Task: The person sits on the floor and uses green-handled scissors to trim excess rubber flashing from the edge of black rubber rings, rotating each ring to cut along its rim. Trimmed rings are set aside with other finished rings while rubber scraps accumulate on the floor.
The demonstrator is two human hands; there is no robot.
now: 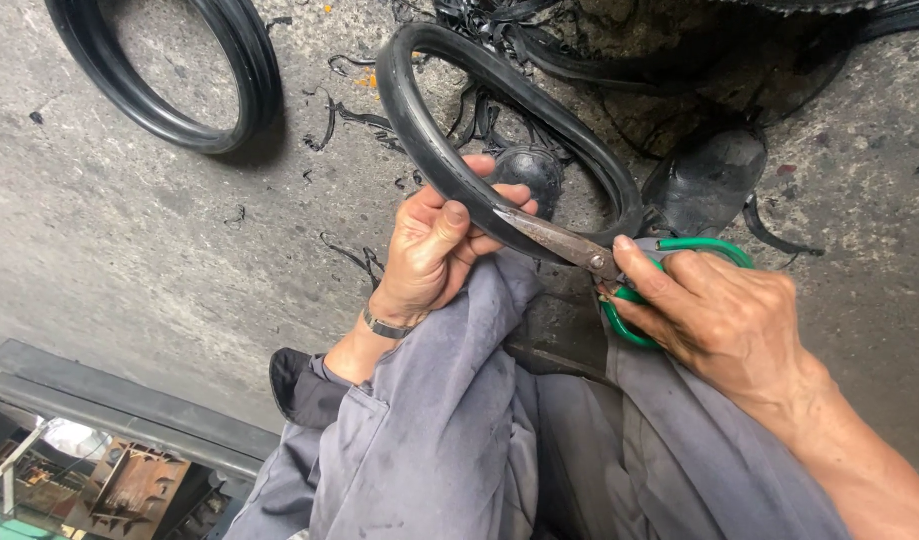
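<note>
Left hand is wrapped tight around a black rubber ring, thumb on top, pinning its near edge just above the knee of the grey trousers. Right hand has its fingers closed through the green handles of the scissors, blades nearly shut against the ring's edge beside the left thumb. A second rubber ring lies well left of the held one (thin black trimmings litter the concrete floor between them).
</note>
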